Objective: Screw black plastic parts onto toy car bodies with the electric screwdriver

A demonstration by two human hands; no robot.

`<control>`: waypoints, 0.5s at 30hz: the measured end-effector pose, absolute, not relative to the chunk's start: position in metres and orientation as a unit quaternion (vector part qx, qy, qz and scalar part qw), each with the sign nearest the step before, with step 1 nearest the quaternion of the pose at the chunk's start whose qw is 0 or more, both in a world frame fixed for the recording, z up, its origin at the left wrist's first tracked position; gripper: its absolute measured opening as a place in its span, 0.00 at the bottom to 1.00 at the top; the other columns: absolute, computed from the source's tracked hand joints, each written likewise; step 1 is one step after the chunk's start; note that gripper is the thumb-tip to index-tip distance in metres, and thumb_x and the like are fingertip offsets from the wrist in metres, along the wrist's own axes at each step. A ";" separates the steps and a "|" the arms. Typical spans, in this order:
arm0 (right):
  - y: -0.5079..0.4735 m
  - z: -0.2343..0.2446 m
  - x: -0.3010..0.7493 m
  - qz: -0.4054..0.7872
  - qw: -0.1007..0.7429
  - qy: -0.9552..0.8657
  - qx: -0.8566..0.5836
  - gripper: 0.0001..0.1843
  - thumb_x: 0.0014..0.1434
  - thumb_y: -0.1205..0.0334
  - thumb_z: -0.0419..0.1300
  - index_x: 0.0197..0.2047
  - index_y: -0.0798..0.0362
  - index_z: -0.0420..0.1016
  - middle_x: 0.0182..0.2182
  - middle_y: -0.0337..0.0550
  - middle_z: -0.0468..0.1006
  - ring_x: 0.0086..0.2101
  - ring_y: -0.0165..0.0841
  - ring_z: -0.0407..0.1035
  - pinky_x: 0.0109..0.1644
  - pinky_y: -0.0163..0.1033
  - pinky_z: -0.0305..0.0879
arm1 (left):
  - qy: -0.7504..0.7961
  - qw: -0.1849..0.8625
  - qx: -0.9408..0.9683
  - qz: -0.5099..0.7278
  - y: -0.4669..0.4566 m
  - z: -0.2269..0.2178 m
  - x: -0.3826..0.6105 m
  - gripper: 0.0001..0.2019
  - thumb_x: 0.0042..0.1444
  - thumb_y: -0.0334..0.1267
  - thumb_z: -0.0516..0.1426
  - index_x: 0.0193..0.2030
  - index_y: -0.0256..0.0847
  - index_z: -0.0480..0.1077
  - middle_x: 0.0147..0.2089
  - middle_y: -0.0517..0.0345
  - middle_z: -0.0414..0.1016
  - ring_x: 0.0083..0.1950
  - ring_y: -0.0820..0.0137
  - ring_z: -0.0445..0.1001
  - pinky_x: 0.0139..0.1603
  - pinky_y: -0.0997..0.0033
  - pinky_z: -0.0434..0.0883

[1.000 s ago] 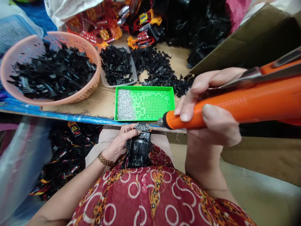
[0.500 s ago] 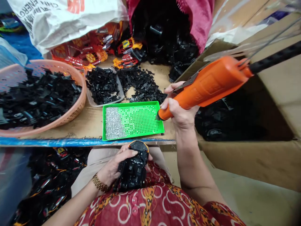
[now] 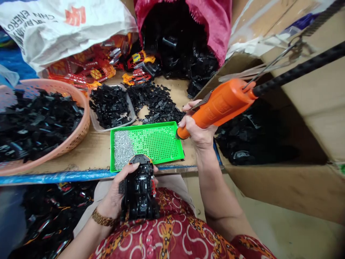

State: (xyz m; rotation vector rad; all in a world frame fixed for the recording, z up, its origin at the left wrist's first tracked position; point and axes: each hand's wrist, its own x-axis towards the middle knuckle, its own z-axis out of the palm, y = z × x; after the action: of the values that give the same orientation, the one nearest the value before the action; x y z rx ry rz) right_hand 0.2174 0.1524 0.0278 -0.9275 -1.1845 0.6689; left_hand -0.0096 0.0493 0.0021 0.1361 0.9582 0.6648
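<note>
In my left hand (image 3: 118, 185) is a toy car (image 3: 140, 189), its black underside turned up and its front end near the table edge. The thumb presses on the chassis, and fingertips show at the car's far side. My right hand (image 3: 199, 129) is wrapped round an orange electric screwdriver (image 3: 222, 104), which slants down to the left. Its tip is at the right end of a green perforated tray (image 3: 179, 145); whether it touches is hard to see. Small silver screws (image 3: 122, 149) are heaped in the tray's left end.
Left stands a pink basket (image 3: 86, 118) of black parts, beside a clear tub (image 3: 132, 108) of similar pieces. Loose black parts (image 3: 159, 104) lie behind the tray. Orange car bodies (image 3: 94, 72) spill from a white sack (image 3: 67, 28). A cardboard box (image 3: 269, 187) stands right; a cable (image 3: 299, 70) trails from the screwdriver.
My left hand has raised the toy car toward the tray and turned it slightly. The screwdriver has shifted a little left and down in view, as has the whole scene.
</note>
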 end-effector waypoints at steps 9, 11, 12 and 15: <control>0.160 0.021 0.214 0.284 0.679 -0.534 -0.416 0.10 0.50 0.62 0.64 0.37 0.48 0.70 0.37 0.36 0.77 0.22 0.24 0.68 0.26 0.35 0.68 | 0.481 0.816 0.051 0.317 0.045 0.011 -0.004 0.20 0.47 0.46 0.67 0.42 0.34 0.81 0.32 0.46 0.85 0.29 0.58 0.81 0.26 0.66 0.76; 0.160 0.021 0.214 0.285 0.682 -0.530 -0.415 0.11 0.49 0.61 0.64 0.38 0.48 0.70 0.37 0.36 0.78 0.22 0.24 0.68 0.26 0.35 0.68 | 0.479 0.817 0.060 0.314 0.043 0.011 -0.005 0.20 0.47 0.47 0.67 0.42 0.33 0.82 0.31 0.46 0.84 0.28 0.59 0.81 0.25 0.67 0.75; 0.161 0.020 0.214 0.286 0.683 -0.529 -0.415 0.13 0.49 0.61 0.65 0.39 0.48 0.69 0.36 0.35 0.78 0.22 0.24 0.68 0.26 0.35 0.68 | 0.477 0.818 0.064 0.315 0.043 0.011 -0.005 0.20 0.48 0.47 0.67 0.42 0.33 0.82 0.31 0.46 0.84 0.28 0.59 0.81 0.25 0.67 0.75; 0.164 0.017 0.215 0.283 0.688 -0.528 -0.409 0.16 0.50 0.60 0.66 0.42 0.46 0.68 0.37 0.34 0.78 0.23 0.24 0.68 0.27 0.36 0.69 | 0.470 0.821 0.071 0.315 0.043 0.011 -0.006 0.20 0.49 0.48 0.67 0.42 0.32 0.82 0.31 0.45 0.84 0.29 0.59 0.81 0.26 0.68 0.75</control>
State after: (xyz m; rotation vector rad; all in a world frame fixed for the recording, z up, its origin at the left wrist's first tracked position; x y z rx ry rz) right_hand 0.2149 0.1637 0.0169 -0.9164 -1.1824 0.6338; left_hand -0.0055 0.0434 0.0112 0.1521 1.0009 0.6711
